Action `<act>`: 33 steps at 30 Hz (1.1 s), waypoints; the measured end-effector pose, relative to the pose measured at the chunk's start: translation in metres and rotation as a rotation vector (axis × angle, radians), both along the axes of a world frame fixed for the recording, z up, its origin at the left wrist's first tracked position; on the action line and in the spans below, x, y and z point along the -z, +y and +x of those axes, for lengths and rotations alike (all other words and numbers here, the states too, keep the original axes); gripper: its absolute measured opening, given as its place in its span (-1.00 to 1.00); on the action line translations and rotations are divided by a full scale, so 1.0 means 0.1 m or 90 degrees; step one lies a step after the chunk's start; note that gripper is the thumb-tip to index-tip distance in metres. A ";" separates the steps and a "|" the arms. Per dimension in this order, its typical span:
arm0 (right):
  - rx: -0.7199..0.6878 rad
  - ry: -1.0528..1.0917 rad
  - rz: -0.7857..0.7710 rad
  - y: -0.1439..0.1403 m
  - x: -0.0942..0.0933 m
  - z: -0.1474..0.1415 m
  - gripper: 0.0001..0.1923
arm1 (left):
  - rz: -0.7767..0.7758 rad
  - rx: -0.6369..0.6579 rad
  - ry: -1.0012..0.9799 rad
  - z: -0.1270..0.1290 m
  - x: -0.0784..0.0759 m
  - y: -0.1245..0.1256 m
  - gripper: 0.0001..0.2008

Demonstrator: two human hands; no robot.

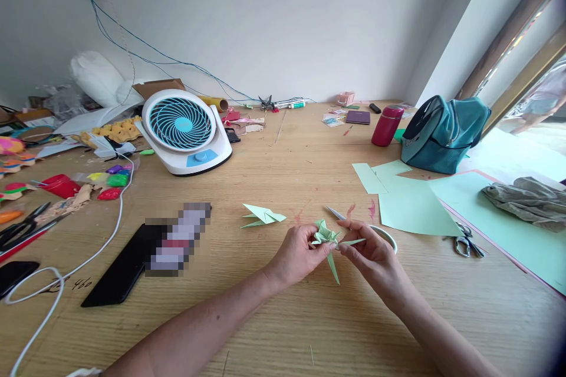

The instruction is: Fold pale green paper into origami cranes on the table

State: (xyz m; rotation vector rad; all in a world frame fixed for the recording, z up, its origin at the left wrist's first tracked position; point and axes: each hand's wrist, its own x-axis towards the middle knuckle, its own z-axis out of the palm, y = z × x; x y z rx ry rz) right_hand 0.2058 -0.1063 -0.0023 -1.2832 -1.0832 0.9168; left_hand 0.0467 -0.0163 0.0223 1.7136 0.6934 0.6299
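Both my hands pinch a small light-green folded paper figure [328, 238] just above the wooden table [283, 318]. My left hand [297, 253] grips its left side with thumb and fingers. My right hand [370, 252] holds its right side, where a thin pointed flap sticks out; another point hangs downward. A finished green paper figure [262, 215] lies on the table a little to the left. A white roll of tape [385, 237] sits partly hidden behind my right hand.
Green paper sheets [411, 203] and small scissors [467, 244] lie to the right, with a teal bag [442, 132] and red bottle [386, 125] behind. A white-blue fan [183, 129], a black phone [128, 265], a white cable [71, 268] and craft clutter fill the left.
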 end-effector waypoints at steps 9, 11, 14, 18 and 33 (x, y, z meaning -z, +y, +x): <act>0.021 -0.031 -0.052 -0.04 -0.12 0.04 -0.45 | 0.032 -0.017 0.017 0.00 -0.02 0.07 -0.82; 0.027 -0.024 -0.048 -0.04 -0.14 0.05 -0.44 | 0.044 -0.014 0.021 -0.01 -0.01 0.08 -0.83; 0.050 -0.007 -0.037 -0.02 -0.17 0.10 -0.41 | 0.041 -0.001 0.031 -0.02 0.00 0.10 -0.82; -0.008 -0.040 -0.038 0.00 -0.16 0.15 -0.55 | 0.011 0.037 0.042 -0.02 0.00 0.10 -0.77; -0.147 -0.015 -0.107 0.03 -0.08 0.06 -0.72 | 0.101 0.099 0.087 -0.05 -0.08 0.00 -0.68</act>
